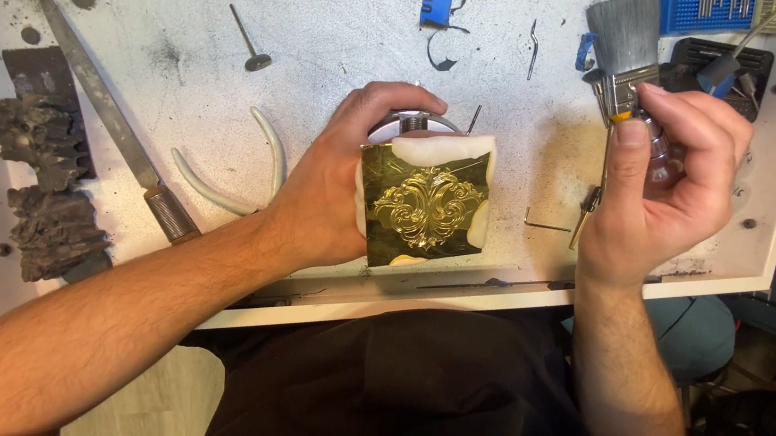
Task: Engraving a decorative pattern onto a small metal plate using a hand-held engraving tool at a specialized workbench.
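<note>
Left hand (325, 200) wraps the white block carrying an engraved square brass plate (427, 207), mid-counter. Right hand (664, 177) is closed on a flat grey-bristled brush (625, 43), maybe a thin tool too.

My left hand (329, 195) wraps around the left side of a square brass plate engraved with a scrolling ornament (427, 207), bedded on a cream-white block (488, 223) on the white workbench (341, 23). My right hand (664, 182) grips a flat grey-bristled brush with a metal ferrule (625, 39), bristles pointing away from me. White-handled pliers (233, 181) and a long steel file (113, 121) lie left of my hand.
</note>
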